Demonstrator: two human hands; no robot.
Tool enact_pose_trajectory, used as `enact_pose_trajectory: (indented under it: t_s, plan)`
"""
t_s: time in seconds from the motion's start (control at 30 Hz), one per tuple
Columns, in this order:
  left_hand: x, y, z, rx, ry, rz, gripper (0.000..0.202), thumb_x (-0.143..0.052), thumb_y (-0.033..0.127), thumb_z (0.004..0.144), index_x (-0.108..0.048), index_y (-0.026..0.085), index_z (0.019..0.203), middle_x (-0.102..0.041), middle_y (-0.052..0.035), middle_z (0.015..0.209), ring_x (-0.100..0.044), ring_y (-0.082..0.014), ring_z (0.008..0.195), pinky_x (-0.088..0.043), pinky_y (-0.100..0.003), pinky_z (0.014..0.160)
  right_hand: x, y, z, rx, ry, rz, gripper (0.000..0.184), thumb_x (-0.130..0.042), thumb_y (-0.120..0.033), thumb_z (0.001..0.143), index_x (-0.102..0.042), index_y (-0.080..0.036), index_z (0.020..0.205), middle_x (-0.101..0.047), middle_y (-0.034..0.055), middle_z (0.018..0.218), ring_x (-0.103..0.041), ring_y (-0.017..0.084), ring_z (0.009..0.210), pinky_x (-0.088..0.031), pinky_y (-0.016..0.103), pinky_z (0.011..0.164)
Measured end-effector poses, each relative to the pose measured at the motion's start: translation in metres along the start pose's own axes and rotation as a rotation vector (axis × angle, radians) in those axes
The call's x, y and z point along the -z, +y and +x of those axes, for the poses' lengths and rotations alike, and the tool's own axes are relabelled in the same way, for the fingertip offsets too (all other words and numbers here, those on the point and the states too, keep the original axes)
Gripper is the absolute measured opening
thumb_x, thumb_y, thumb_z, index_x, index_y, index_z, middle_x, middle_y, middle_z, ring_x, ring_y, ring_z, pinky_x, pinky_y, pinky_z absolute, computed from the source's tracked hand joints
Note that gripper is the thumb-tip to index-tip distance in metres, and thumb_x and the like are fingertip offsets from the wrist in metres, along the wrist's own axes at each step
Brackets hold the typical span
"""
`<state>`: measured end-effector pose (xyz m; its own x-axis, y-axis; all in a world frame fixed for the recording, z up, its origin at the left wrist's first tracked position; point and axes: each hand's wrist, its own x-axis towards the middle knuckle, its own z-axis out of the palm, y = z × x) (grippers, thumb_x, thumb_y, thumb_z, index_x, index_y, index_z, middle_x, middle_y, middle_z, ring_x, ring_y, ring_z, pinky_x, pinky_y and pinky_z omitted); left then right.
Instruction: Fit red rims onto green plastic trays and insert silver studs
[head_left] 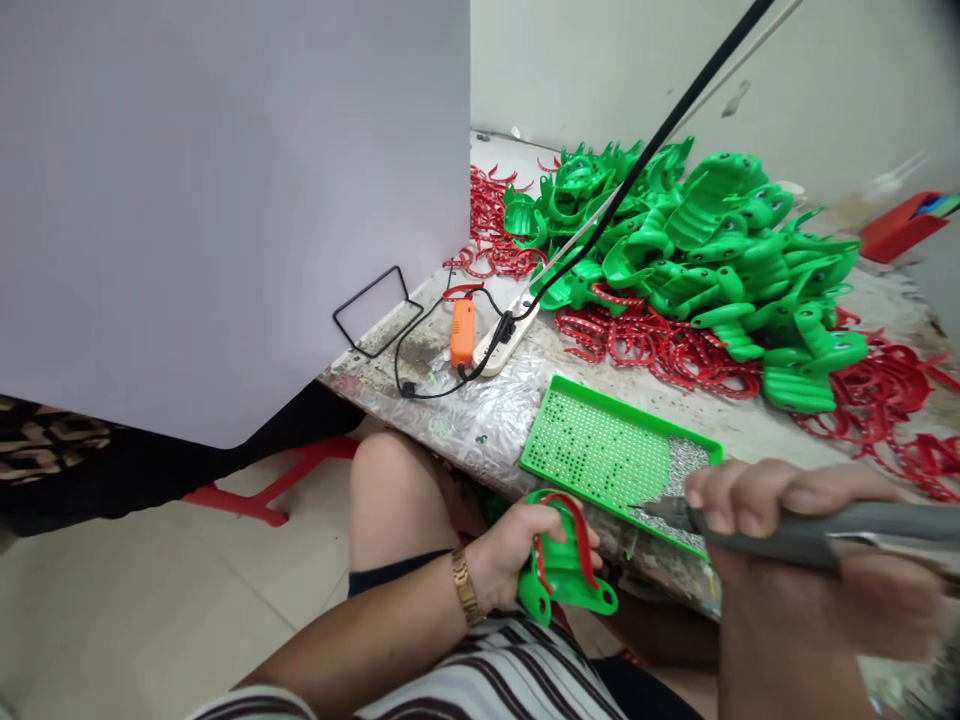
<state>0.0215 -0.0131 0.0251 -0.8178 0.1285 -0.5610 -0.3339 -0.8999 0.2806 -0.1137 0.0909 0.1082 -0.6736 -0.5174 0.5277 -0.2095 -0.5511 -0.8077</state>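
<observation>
My left hand [517, 550] grips a green plastic dental impression tray [566, 575] with a red perforated strip along its rim. My right hand [780, 500] is closed around a grey handheld rotary tool [795, 535], and its pointed tip reaches left toward the corner of a green perforated plate [600, 450]. Grey granules [682, 480] lie on the plate's right end. Beyond the plate is a heap of green impression trays [697, 240], with tangled red perforated strips [645, 350] around it.
A white power strip [502, 340] with an orange adapter [463, 332] and black cables lies on the worn bench [480, 425]. A black wire stand [375, 310] sits near a large pale board [225, 200]. A red box [900, 225] stands at the far right.
</observation>
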Motion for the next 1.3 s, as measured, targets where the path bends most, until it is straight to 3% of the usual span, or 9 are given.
enact_pose_trajectory:
  t_s: [0.1, 0.17, 0.37, 0.8, 0.97, 1.1, 1.2, 1.3]
  plan:
    - [0.012, -0.003, -0.002, 0.009, -0.117, -0.060, 0.045, -0.052, 0.016, 0.053, -0.059, 0.013, 0.098, -0.069, -0.0115, 0.088, -0.067, -0.0245, 0.076, -0.051, -0.038, 0.069, 0.011, 0.015, 0.005, 0.063, 0.162, -0.102, 0.028, -0.066, -0.041, 0.074, -0.052, -0.017, 0.074, -0.051, -0.0008, 0.054, -0.050, 0.014, 0.047, -0.043, 0.030, 0.048]
    - [0.014, -0.005, -0.002, 0.017, -0.194, -0.082, 0.045, -0.051, 0.015, 0.054, -0.060, 0.013, 0.098, -0.069, -0.0120, 0.089, -0.068, -0.0255, 0.079, -0.051, -0.038, 0.070, 0.014, 0.033, 0.005, 0.032, 0.243, -0.155, 0.026, -0.071, -0.033, 0.070, -0.050, -0.017, 0.072, -0.051, -0.0016, 0.054, -0.051, 0.013, 0.048, -0.044, 0.029, 0.049]
    - [0.010, 0.002, 0.001, 0.001, -0.293, -0.041, 0.049, -0.051, 0.012, 0.053, -0.061, 0.014, 0.101, -0.070, -0.0118, 0.089, -0.068, -0.0272, 0.081, -0.052, -0.040, 0.071, 0.022, 0.070, -0.004, -0.084, 0.282, -0.273, 0.024, -0.069, -0.027, 0.073, -0.050, -0.013, 0.070, -0.053, 0.0000, 0.057, -0.055, 0.012, 0.051, -0.048, 0.029, 0.054]
    - [0.014, 0.014, 0.004, -0.087, -0.342, -0.062, 0.046, -0.050, 0.013, 0.059, -0.061, 0.013, 0.104, -0.069, -0.0135, 0.095, -0.068, -0.0276, 0.085, -0.050, -0.041, 0.076, 0.030, 0.083, -0.019, -0.132, 0.320, -0.352, 0.025, -0.070, -0.026, 0.074, -0.051, -0.011, 0.071, -0.053, -0.0009, 0.057, -0.055, 0.012, 0.051, -0.049, 0.030, 0.055]
    - [0.014, 0.018, 0.005, -0.082, -0.308, -0.073, 0.051, -0.051, 0.013, 0.058, -0.060, 0.012, 0.109, -0.069, -0.0141, 0.098, -0.067, -0.0297, 0.091, -0.048, -0.047, 0.084, 0.029, 0.084, -0.021, -0.129, 0.328, -0.376, 0.026, -0.071, -0.026, 0.072, -0.050, -0.011, 0.070, -0.054, -0.0004, 0.057, -0.056, 0.013, 0.051, -0.050, 0.030, 0.056]
    - [0.009, 0.020, 0.003, -0.069, -0.277, -0.083, 0.052, -0.052, 0.014, 0.056, -0.061, 0.012, 0.107, -0.070, -0.0130, 0.093, -0.067, -0.0288, 0.088, -0.048, -0.046, 0.083, 0.028, 0.086, -0.023, -0.134, 0.342, -0.383, 0.025, -0.071, -0.026, 0.071, -0.050, -0.012, 0.072, -0.054, -0.0010, 0.056, -0.056, 0.012, 0.051, -0.050, 0.030, 0.056]
    - [0.006, 0.020, 0.001, -0.089, -0.232, -0.097, 0.048, -0.053, 0.014, 0.055, -0.062, 0.013, 0.103, -0.070, -0.0112, 0.091, -0.067, -0.0266, 0.083, -0.049, -0.043, 0.081, 0.025, 0.081, -0.019, -0.118, 0.349, -0.357, 0.025, -0.070, -0.027, 0.072, -0.050, -0.012, 0.070, -0.052, -0.0013, 0.055, -0.054, 0.012, 0.051, -0.049, 0.031, 0.057]
    - [0.002, 0.020, 0.000, -0.117, -0.204, -0.106, 0.044, -0.053, 0.015, 0.058, -0.062, 0.012, 0.101, -0.070, -0.0115, 0.093, -0.066, -0.0256, 0.086, -0.049, -0.041, 0.081, 0.018, 0.062, -0.011, -0.078, 0.347, -0.289, 0.026, -0.069, -0.030, 0.071, -0.048, -0.014, 0.071, -0.050, -0.0023, 0.055, -0.052, 0.012, 0.050, -0.047, 0.031, 0.055]
